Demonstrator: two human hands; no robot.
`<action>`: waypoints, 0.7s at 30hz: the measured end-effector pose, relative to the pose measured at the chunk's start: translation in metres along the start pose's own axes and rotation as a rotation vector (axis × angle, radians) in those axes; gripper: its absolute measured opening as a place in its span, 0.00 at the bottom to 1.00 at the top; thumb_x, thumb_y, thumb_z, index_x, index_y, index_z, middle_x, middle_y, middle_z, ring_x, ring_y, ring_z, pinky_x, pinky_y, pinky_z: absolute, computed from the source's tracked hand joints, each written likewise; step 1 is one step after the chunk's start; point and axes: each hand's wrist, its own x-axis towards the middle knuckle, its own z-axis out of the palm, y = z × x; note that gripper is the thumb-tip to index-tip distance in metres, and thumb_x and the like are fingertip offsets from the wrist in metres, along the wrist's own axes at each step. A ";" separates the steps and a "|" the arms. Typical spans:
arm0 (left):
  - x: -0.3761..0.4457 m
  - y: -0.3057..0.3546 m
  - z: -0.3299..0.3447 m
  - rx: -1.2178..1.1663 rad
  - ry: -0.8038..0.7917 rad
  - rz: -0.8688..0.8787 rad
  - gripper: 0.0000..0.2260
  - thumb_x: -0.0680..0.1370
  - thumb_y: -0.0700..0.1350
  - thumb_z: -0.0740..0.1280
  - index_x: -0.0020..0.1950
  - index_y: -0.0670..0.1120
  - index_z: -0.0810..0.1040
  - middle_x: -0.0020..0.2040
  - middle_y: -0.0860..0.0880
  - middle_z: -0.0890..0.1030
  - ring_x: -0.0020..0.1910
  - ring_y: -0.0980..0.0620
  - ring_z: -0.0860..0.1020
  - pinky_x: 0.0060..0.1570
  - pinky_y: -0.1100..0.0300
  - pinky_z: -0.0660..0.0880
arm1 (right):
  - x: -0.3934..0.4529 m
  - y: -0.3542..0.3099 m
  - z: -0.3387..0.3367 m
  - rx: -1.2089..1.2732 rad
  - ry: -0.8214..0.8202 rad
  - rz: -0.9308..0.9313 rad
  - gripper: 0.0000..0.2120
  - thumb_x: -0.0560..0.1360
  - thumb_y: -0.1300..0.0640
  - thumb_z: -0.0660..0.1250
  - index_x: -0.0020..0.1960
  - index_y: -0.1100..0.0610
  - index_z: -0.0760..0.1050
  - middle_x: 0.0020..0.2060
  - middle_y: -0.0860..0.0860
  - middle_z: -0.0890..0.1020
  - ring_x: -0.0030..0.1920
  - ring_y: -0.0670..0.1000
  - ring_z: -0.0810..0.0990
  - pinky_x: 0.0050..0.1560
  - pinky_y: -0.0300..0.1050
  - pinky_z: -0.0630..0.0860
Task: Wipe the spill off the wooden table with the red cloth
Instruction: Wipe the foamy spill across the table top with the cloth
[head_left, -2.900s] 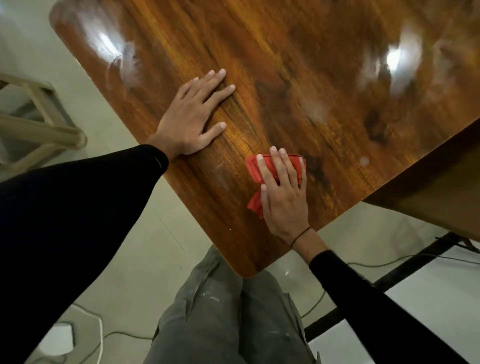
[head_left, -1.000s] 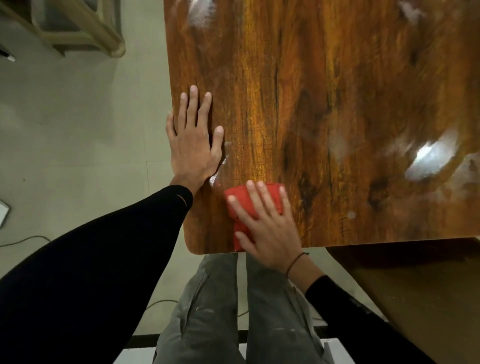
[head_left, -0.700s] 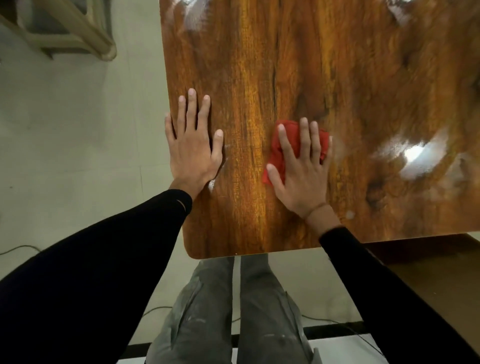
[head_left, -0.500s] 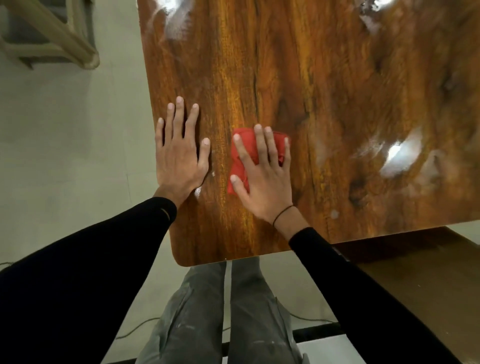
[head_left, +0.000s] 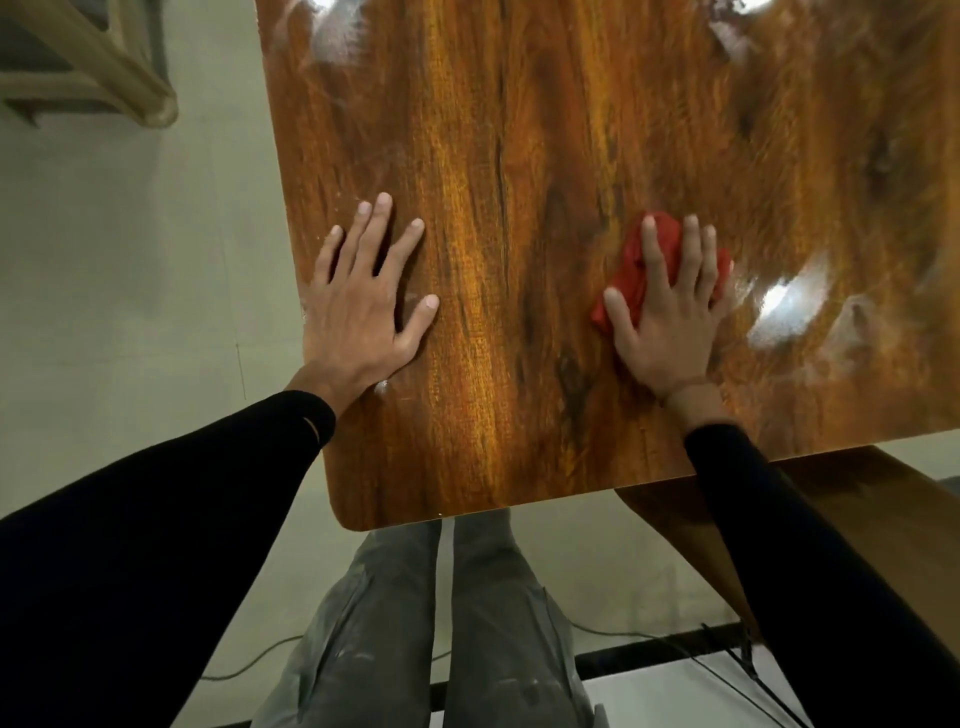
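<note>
The right hand (head_left: 667, 322) presses flat, fingers spread, on the crumpled red cloth (head_left: 655, 265). The left hand (head_left: 358, 306), well apart, lies open and empty on the glossy brown wooden table (head_left: 519, 156).

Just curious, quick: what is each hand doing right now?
Left hand: open, flat on glossy wooden table.
Right hand: open, pressing crumpled red cloth.

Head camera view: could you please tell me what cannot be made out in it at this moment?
- Red cloth: mostly covered by the right hand, so its full shape is hidden.
- Wooden table: cut off by the top and right edges of the view.
- Spill: pale glossy patches may be glare or liquid; cannot tell.
- Tabletop under the flat left hand: hidden.
</note>
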 end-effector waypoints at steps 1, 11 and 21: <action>0.000 0.000 0.001 0.007 -0.016 0.037 0.35 0.86 0.66 0.59 0.90 0.52 0.60 0.91 0.43 0.54 0.91 0.42 0.53 0.88 0.41 0.50 | 0.019 -0.008 0.000 0.002 -0.001 0.009 0.42 0.86 0.29 0.53 0.93 0.48 0.53 0.92 0.60 0.52 0.92 0.65 0.49 0.88 0.75 0.46; 0.000 0.003 0.000 0.064 -0.020 0.051 0.39 0.83 0.71 0.60 0.90 0.55 0.60 0.91 0.45 0.54 0.90 0.43 0.55 0.87 0.41 0.52 | -0.027 -0.092 0.021 -0.013 -0.021 -0.389 0.41 0.85 0.31 0.60 0.93 0.49 0.58 0.92 0.62 0.53 0.92 0.65 0.51 0.88 0.75 0.48; 0.002 0.003 0.001 0.002 -0.003 0.045 0.38 0.82 0.71 0.60 0.89 0.54 0.62 0.91 0.44 0.56 0.90 0.42 0.56 0.86 0.40 0.52 | -0.098 0.029 0.006 -0.017 0.003 0.128 0.40 0.87 0.34 0.59 0.93 0.50 0.57 0.92 0.58 0.52 0.92 0.65 0.50 0.89 0.74 0.45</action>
